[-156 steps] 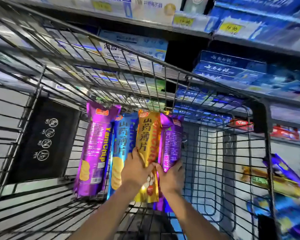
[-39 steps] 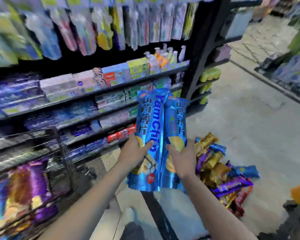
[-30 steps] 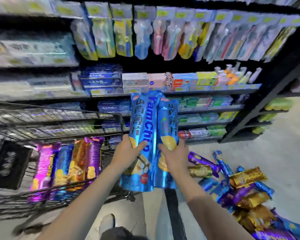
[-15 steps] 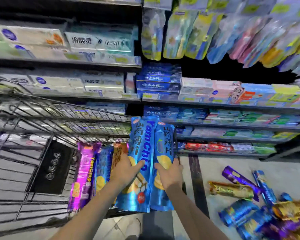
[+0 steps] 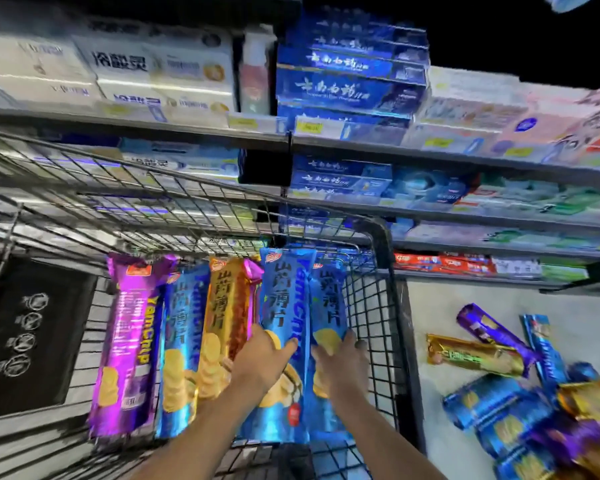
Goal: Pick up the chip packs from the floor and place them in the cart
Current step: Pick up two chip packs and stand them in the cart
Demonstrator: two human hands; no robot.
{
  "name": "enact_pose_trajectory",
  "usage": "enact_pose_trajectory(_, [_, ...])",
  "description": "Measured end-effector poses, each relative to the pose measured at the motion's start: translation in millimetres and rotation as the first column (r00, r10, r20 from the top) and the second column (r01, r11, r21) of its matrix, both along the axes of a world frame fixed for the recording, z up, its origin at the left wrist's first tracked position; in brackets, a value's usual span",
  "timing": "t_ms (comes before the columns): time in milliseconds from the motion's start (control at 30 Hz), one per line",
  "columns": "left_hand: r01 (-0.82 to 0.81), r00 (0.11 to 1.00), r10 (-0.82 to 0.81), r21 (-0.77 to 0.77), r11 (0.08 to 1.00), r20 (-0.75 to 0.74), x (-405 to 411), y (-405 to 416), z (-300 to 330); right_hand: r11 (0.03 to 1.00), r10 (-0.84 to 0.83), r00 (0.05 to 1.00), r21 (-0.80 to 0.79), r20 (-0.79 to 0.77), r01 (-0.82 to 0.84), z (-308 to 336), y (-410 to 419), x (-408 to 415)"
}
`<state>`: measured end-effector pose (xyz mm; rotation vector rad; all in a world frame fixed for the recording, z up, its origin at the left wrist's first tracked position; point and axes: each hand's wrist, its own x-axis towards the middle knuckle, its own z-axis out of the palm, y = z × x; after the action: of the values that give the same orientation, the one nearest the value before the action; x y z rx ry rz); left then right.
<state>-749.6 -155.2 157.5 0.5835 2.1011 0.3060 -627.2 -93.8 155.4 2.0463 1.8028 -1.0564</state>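
I hold two long blue chip packs upright inside the wire cart [image 5: 383,244], at its right end. My left hand [image 5: 261,363] grips the left blue pack [image 5: 284,306] and my right hand [image 5: 342,363] grips the right blue pack [image 5: 326,299]. To their left, standing side by side in the cart, are a purple pack [image 5: 129,341], a blue pack [image 5: 182,341] and a gold pack [image 5: 227,306]. On the floor to the right of the cart lies a pile of packs: a gold one [image 5: 475,355], a purple one [image 5: 492,329] and several blue ones [image 5: 489,403].
Store shelves [image 5: 430,150] stacked with boxed goods run behind the cart. A black panel with white symbols [image 5: 32,334] covers the cart's left end. Pale floor [image 5: 430,306] shows between the cart and the pile.
I have turned left from the floor pile to the cart, carrying the two blue packs. They have gone from in front of the shelves down into the cart beside the other packs.
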Motion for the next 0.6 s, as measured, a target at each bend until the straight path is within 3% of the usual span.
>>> enact_pose_trajectory(300, [0.075,0.997,-0.076,-0.030,0.997,-0.023,6,3,-49,1.000,0.013,0.998,0.012,0.063,-0.013,-51,-9,10])
enact_pose_trajectory(467, [0.078,0.997,-0.078,-0.061,0.995,0.005,2,4,-28,0.996,0.085,0.995,0.033,0.058,-0.087,-30,-5,10])
enact_pose_trajectory(600, [0.135,0.982,-0.139,-0.039,0.990,-0.125,-7,8,16,0.975,0.194,0.981,0.105,0.026,-0.196,12,4,6])
